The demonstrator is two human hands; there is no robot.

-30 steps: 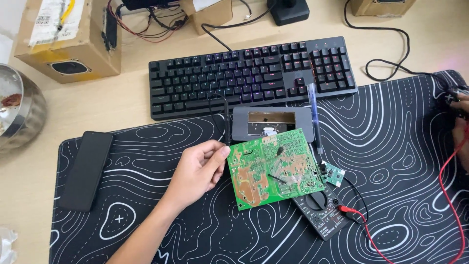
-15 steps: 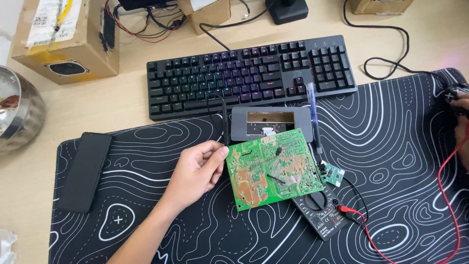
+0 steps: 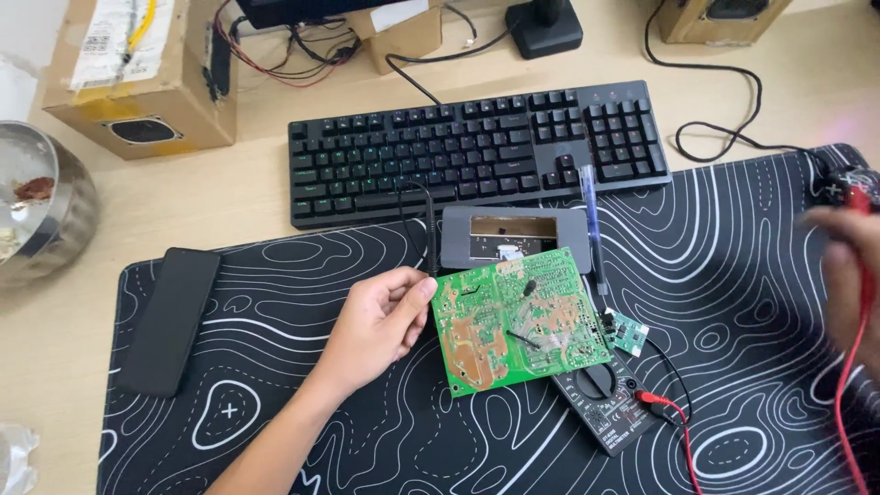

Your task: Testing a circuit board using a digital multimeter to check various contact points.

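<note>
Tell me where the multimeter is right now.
Head view, right of centre: the multimeter lies on the patterned mat, partly under the green circuit board held by the left hand.

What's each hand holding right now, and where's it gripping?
The left hand pinches a black probe near its lower end, beside the green circuit board. The blurred right hand grips a red lead near its top.

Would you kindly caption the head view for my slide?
Left hand holds a black probe beside a green circuit board; blurred right hand grips a red lead.

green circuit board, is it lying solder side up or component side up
Solder side up: the green circuit board shows bare copper patches and traces, no tall parts. The left hand steadies its left edge as it rests partly on the black multimeter.
</note>
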